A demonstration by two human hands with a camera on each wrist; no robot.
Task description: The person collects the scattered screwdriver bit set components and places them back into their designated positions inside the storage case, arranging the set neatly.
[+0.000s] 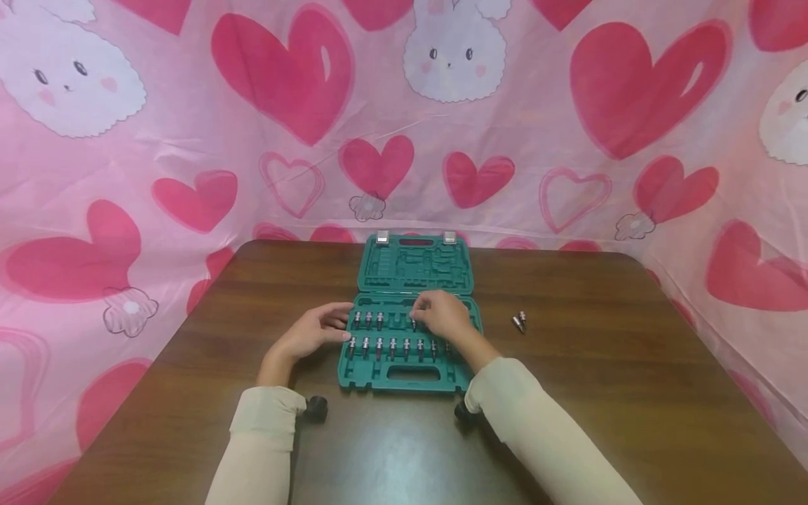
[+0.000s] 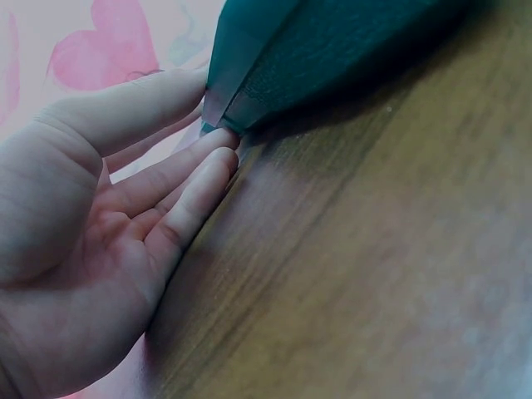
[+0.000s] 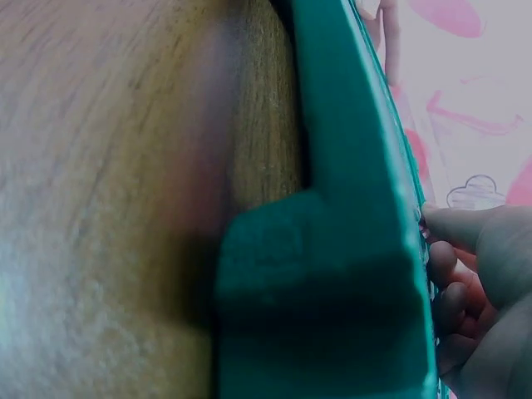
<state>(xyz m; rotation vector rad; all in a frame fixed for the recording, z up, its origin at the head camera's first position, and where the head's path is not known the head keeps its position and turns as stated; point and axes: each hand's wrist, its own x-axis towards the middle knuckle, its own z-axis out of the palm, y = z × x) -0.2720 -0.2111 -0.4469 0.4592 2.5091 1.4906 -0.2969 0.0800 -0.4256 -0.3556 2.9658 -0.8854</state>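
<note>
An unfolded green plastic case (image 1: 360, 379) lies on the table, its lower half holding two rows of metal socket bits (image 1: 393, 348). My right hand (image 1: 445, 315) is over the back row and pinches one socket bit (image 1: 413, 323) between thumb and fingers. In the right wrist view the case's front side (image 3: 332, 291) hides that bit, and only part of the right hand (image 3: 490, 283) shows beyond it. My left hand (image 1: 312, 331) rests against the left edge of the case. Seen from the left wrist, its fairly straight fingers (image 2: 179, 212) touch the case's side.
Two more socket bits (image 1: 519, 322) lie on the brown wooden table (image 1: 600, 393) to the right of the case. The case lid (image 1: 416, 263), with moulded recesses and two latches, lies back toward a pink heart-patterned cloth (image 1: 543, 126) behind the table.
</note>
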